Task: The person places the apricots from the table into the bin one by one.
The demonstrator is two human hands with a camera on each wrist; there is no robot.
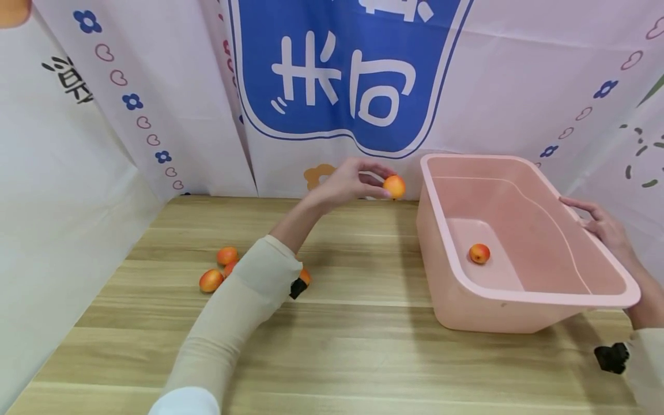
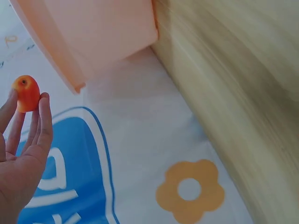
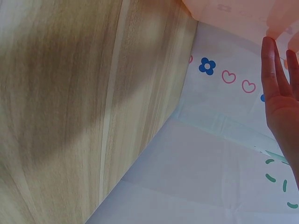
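Observation:
My left hand (image 1: 353, 183) pinches a small orange-red fruit (image 1: 394, 187) between thumb and fingertips, above the table and just left of a pink plastic tub (image 1: 433, 253). In the left wrist view the same fruit (image 2: 27, 94) shows a small dark dimple at its top. My right hand (image 1: 604, 225) rests against the tub's right rim with fairly straight fingers. The right wrist view shows its fingers (image 3: 268, 70) touching the tub's outer wall (image 3: 243, 18). One fruit (image 1: 479, 253) lies on the tub floor.
Several more fruits (image 1: 211, 280) lie on the wooden table (image 1: 358, 357) at the left, partly hidden by my left forearm. Printed cloth (image 1: 332, 124) hangs behind the table and along both sides. A black device (image 1: 612, 357) sits at my right wrist.

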